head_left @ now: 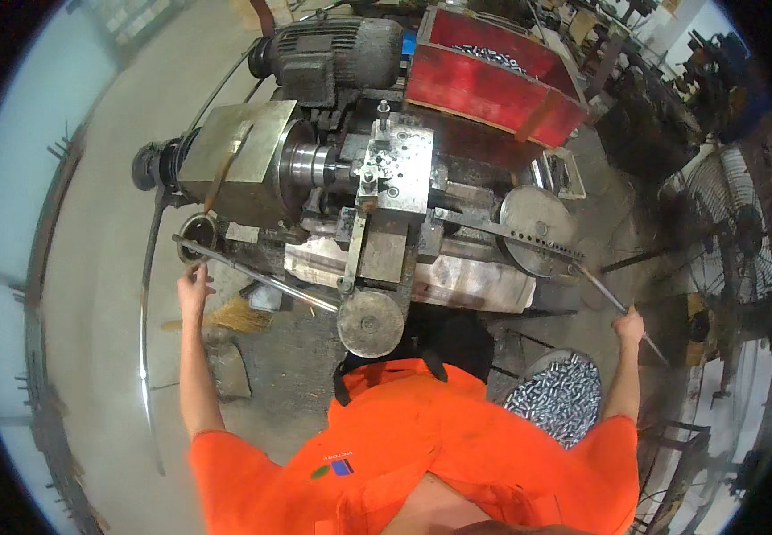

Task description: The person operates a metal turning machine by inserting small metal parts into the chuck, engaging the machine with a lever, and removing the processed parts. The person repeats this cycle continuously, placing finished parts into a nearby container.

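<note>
- Standing square in front of the lathe (359, 178), arms spread wide so that each hand reaches a control at either end.
- Left hand (193, 283), left of the lathe, fingers curled at the end of the long metal rod (252, 275), apparently gripping it; rod slanting from there down to the lathe's front, likely for leverage.
- Right hand (628, 325), right of the lathe, clenched on the thin lever bar (604, 294) running up to the perforated disc (536, 227).
- Round handwheel (370, 323) at the lathe's front centre, untouched, within easy reach.
- Red bin (484, 89) behind the lathe, holding small metal pieces.
- Container of similar shiny pieces (557, 392) on the floor at the lathe's front right, close by the right arm.
</note>
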Motion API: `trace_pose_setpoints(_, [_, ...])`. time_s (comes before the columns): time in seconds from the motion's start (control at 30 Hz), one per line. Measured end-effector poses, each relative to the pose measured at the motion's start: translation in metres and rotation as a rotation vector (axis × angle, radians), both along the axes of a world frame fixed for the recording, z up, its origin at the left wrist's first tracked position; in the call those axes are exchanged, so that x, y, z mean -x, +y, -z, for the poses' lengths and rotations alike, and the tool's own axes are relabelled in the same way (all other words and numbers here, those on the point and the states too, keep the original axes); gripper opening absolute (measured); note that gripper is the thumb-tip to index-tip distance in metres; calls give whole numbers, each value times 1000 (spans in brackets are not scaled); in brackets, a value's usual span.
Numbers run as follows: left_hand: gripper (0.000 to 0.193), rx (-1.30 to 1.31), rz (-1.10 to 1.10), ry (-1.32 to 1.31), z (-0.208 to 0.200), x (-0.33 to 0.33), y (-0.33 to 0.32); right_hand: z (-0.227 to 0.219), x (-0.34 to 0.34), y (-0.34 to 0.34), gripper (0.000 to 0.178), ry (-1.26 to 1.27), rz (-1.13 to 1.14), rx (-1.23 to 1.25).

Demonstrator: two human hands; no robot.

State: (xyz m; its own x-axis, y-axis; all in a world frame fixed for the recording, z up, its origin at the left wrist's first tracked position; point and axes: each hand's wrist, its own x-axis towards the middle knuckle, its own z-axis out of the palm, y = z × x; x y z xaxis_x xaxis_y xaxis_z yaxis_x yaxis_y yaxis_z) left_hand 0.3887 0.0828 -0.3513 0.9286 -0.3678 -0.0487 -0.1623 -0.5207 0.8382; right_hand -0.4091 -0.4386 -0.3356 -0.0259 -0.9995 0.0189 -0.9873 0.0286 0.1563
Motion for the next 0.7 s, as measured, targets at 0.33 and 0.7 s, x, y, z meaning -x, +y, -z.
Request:
trace_pose_setpoints(0.33, [33,291,-251,85,-11,29,-66,5,-23,163,34,-174,-68,-179])
trace_pose_setpoints(0.7, [30,306,-247,26,33,-1,-65,24,-106,278,28,-1312,125,-463])
